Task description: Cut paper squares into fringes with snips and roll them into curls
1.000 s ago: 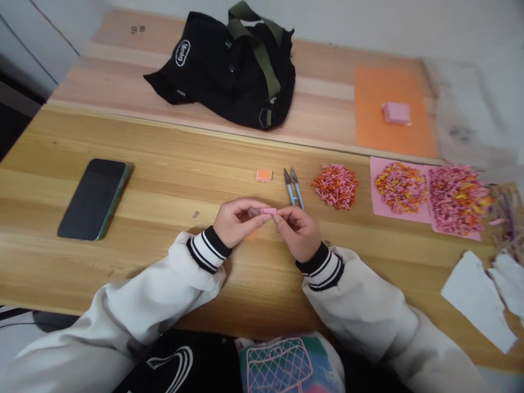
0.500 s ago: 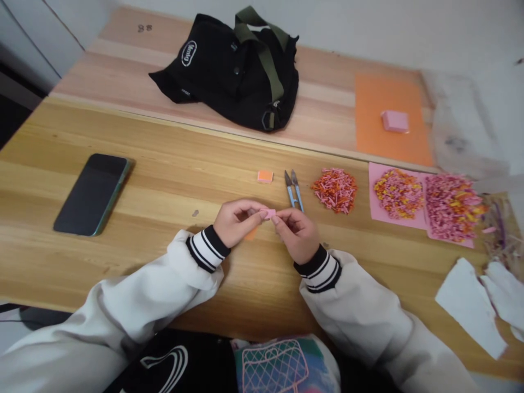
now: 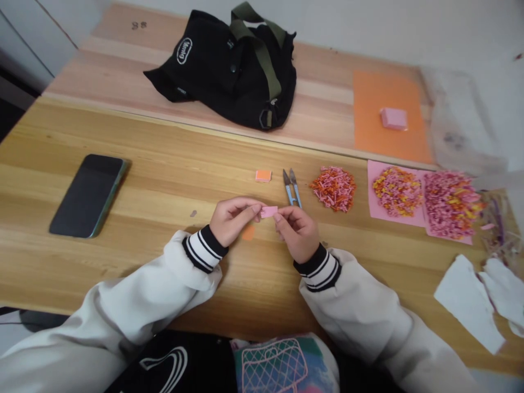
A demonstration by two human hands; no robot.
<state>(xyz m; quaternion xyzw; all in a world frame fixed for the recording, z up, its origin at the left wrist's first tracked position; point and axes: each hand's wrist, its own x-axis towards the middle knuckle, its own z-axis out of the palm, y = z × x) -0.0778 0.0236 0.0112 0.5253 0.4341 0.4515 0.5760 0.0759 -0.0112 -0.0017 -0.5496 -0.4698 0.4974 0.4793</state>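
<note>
Between my two hands a small pink slip of paper (image 3: 269,212) is stretched just above the table. My left hand (image 3: 234,219) pinches its left end between thumb and forefinger. At the other end, the thumb and fingertips of my right hand (image 3: 298,229) are closed on it. An orange paper piece (image 3: 248,232) lies on the wood below my left fingers, partly hidden. Beyond my hands rest a small orange-and-pink stack of paper (image 3: 263,176) and thread snips (image 3: 293,188) with light blue handles, blades pointing away.
Right of the snips is a heap of rolled paper bits (image 3: 334,188); further right, two more heaps lie on pink sheets (image 3: 374,204). A phone (image 3: 88,195) lies at left, a black bag (image 3: 229,71) behind. An orange sheet (image 3: 368,109) bears a pink block (image 3: 394,118). White tissue (image 3: 469,303) lies right.
More of the pink slip shows between my fingertips, and my hands are slightly further apart. The whole view has shifted a little; the things on the table stay put.
</note>
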